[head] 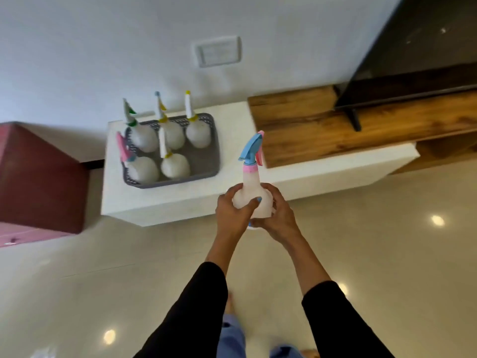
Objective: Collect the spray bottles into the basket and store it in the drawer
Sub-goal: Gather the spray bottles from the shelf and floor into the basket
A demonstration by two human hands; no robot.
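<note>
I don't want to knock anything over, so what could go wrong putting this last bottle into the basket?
The basket has one free spot, at its near right corner; lowering the held spray bottle there could bump the yellow-collared bottle beside it. The basket also overhangs the white counter on the left, so a hard push might shift it.

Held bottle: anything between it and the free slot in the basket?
Nothing visible. Both hands grip the bottle in open air, right of the grey basket. Five bottles fill its left and back; the front-right slot is empty.
</note>
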